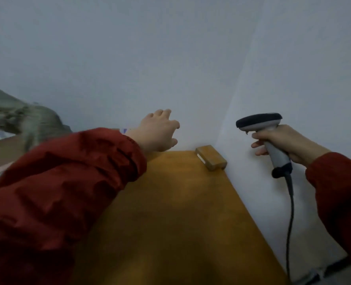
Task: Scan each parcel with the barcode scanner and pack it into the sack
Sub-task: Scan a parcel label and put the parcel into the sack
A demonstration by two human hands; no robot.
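Grey-and-black barcode scanner (261, 124) gripped by right hand (283, 145), fingers (257, 145) curled round handle. Left hand (158, 130) loosely spread, empty. Small brown cardboard parcel (211, 157) on orange tabletop (170, 212).

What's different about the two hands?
The left hand is empty with fingers spread; the right hand grips the barcode scanner. The left hand reaches over the table; the right hand is past its right edge. Both have red sleeves.
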